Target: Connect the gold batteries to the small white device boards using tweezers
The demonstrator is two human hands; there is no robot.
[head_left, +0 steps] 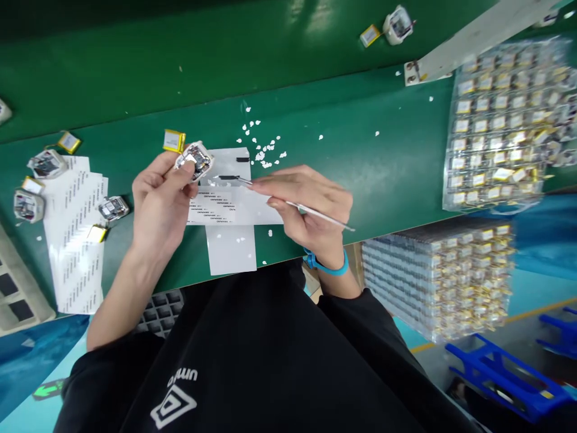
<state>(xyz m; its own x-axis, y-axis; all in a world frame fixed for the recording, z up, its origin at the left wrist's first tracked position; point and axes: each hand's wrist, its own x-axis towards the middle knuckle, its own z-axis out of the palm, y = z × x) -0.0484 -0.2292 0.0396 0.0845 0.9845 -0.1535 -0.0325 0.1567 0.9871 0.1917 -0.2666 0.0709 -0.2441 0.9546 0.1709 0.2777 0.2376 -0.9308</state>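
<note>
My left hand (158, 198) grips a small white-cased circuit-board unit (196, 159), its thumb resting on the board. A silver and yellow battery (174, 141) sticks out beyond those fingers. Pinched in my right hand (306, 207) is a slim silver pointed tool (322, 216); I cannot tell whether it is tweezers or a pick. Its tip meets a small black strip (229, 177) over a pale backing sheet (220, 157). A second black strip (243, 160) lies on that sheet. Beneath both hands are printed white label sheets (211, 207).
Small white round bits (265, 150) are scattered on the green bench (342, 162). Several more units with batteries (47, 163) lie at left around printed sheets (74, 240). A clear tray of batteries (496, 129) sits at right, near a metal bracket (478, 39); stacked trays (437, 282) stand below.
</note>
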